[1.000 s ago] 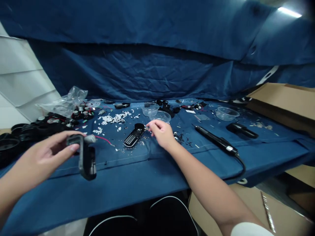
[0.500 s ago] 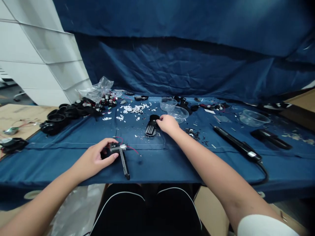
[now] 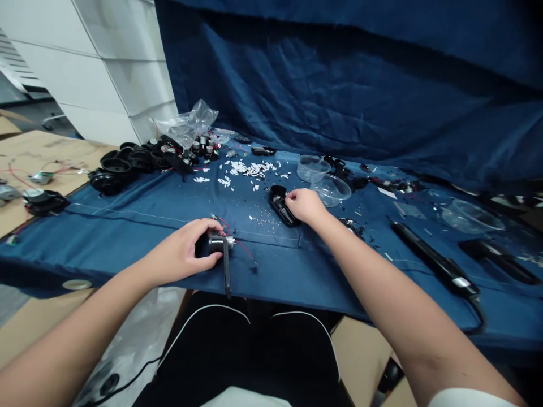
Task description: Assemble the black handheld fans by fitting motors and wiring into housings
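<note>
My left hand [image 3: 190,249] is closed round a black plastic motor housing [image 3: 217,243] near the table's front edge. A silver motor end [image 3: 230,241] and thin red wires stick out of it, and a narrow black arm [image 3: 227,274] points down toward the edge. My right hand [image 3: 306,204] pinches the right side of a black elongated plastic shell [image 3: 283,208] on the blue cloth. The hollow inside of the shell shows. The right fingertips partly hide its rim. Tiny screws [image 3: 267,223] lie scattered just left of and below the shell.
White plastic bits [image 3: 252,169] are spread behind the shell. Clear plastic bowls [image 3: 333,192] stand beyond my right hand. A black electric screwdriver [image 3: 435,257] with a cord lies to the right. Round black parts [image 3: 116,164] and a clear bag [image 3: 190,125] are heaped at the left.
My view has swung left. The shell has turned on the cloth, its hollow side now showing, with my right hand still at it. My left hand keeps hold of the motor housing.
</note>
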`<state>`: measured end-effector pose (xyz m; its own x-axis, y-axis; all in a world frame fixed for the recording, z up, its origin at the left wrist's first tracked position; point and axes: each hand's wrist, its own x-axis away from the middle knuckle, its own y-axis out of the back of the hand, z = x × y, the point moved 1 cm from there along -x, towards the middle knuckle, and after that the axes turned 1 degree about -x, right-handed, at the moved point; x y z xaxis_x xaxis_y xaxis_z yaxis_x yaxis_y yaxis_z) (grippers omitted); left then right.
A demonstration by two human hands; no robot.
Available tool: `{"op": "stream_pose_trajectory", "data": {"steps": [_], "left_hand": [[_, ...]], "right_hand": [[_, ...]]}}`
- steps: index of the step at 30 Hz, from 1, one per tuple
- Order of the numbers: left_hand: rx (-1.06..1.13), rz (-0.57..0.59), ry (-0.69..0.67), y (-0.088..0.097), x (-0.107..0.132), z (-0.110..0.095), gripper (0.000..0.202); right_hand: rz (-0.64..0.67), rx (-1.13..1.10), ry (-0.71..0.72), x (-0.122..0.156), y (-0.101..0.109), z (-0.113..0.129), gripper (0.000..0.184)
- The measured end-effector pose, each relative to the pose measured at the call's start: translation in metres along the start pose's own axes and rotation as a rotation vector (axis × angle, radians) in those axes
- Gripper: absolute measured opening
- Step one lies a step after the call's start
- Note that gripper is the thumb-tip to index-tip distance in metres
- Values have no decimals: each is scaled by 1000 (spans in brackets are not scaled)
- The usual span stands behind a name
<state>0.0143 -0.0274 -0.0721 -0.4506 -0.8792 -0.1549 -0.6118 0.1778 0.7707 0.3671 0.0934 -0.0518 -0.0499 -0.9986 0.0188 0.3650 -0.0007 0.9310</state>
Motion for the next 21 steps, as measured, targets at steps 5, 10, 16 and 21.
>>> {"op": "stream_pose_trajectory", "data": {"steps": [5, 10, 16, 21], "left_hand": [[19, 3, -10, -2, 0, -2, 44], [73, -16, -19, -6, 1, 2, 45], [105, -16, 20, -7, 0, 2, 50], [99, -21, 14, -4, 1, -4, 48]], "right_hand": [[-65, -12, 14, 29, 23, 4, 27], [-73, -73, 58, 97, 23, 6, 14], [-37, -111, 93, 122, -3, 16, 15], [-120, -117, 137, 127, 11, 25, 17]]}}
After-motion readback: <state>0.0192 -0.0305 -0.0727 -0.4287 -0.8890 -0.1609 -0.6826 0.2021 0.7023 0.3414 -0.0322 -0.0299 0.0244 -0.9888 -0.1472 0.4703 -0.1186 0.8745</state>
